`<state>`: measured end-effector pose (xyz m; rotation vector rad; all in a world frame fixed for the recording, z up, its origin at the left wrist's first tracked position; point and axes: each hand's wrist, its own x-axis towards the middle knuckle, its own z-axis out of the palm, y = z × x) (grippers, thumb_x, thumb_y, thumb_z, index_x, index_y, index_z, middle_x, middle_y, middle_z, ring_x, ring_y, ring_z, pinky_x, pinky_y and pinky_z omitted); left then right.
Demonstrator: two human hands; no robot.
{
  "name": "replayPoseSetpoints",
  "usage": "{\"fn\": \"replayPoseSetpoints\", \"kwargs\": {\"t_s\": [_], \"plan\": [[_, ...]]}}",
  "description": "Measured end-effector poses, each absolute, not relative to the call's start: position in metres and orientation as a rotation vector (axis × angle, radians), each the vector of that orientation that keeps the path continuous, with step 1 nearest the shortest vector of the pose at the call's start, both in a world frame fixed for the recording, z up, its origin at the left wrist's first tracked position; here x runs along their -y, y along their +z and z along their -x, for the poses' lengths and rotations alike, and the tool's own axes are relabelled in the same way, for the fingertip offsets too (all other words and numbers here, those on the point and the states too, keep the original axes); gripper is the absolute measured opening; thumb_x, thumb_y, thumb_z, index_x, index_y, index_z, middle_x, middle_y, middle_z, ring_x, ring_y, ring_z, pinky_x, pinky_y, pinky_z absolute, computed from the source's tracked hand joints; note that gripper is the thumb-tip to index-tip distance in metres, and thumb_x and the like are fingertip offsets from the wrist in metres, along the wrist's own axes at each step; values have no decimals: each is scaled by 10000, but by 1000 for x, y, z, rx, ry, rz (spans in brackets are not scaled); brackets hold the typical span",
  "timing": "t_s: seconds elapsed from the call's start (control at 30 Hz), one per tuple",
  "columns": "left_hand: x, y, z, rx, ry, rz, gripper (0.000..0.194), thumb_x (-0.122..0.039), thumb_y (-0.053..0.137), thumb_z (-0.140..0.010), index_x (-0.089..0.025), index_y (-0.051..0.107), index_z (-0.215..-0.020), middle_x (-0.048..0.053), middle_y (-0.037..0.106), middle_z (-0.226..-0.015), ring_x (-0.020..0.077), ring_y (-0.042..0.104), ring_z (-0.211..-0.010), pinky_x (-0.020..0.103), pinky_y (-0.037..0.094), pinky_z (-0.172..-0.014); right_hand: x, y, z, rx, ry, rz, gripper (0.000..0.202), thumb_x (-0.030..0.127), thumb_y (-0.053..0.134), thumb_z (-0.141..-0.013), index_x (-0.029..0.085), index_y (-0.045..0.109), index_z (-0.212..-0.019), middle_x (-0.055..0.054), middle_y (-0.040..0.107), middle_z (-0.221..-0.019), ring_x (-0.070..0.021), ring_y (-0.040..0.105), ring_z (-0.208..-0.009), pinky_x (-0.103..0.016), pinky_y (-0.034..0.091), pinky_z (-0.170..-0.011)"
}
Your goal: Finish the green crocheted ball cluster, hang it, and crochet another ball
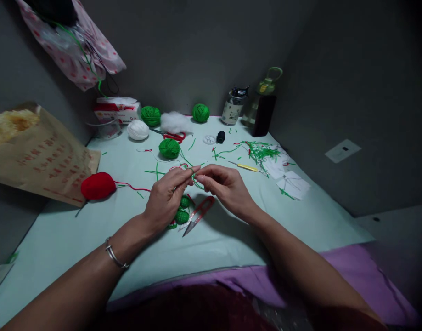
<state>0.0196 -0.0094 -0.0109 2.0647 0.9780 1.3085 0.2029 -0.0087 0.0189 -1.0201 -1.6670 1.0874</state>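
While both hands are working beyond the snips [203,213], the left hand [167,195] is pinching green yarn [193,176] and the right hand [224,186] is gripping it at thumb and forefinger, probably forming a stitch or knot; hidden hook, cannot tell. Next move seems to be calling for even tension. Yarn is looking thin, looped, half covered. Small green knitted pieces [182,216] are lying just left of the snips.

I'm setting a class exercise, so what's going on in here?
The left hand and right hand meet, working thin green yarn at their fingertips. Nearer the wrists lie small round green yarn pieces and red-handled metal snips. A round red yarn ball sits to the left; a slim yellow-handled tool lies to the right.
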Motion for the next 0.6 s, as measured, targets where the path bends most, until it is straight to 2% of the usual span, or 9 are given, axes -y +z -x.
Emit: {"fn": "replayPoseSetpoints", "kwargs": {"t_s": [0.1,0.33,0.6], "plan": [[10,-11,-19,-987,1275,-2105,338,-165,447,-1009,-222,703,-1221,37,643,-876,184,608,-881,317,490,-845,9,17,-202,1659,1071,1020,168,325,658,-893,187,737,-948,8,609,-710,-109,451,-610,-256,375,-574],[10,-14,-19,-976,1267,-2090,346,-197,445,-1019,-235,667,-1281,44,653,-918,201,619,-973,354,484,-933,10,20,-202,1673,1053,1049,173,328,653,-894,176,733,-908,28,555,-649,-101,440,-581,-254,363,-565],[9,-16,-18,-968,1287,-2148,327,-147,462,-1011,-203,664,-1262,37,639,-909,175,604,-906,323,488,-875,9,19,-202,1692,1033,1052,173,283,625,-903,160,739,-946,29,564,-649,-95,452,-573,-244,355,-560]]}}
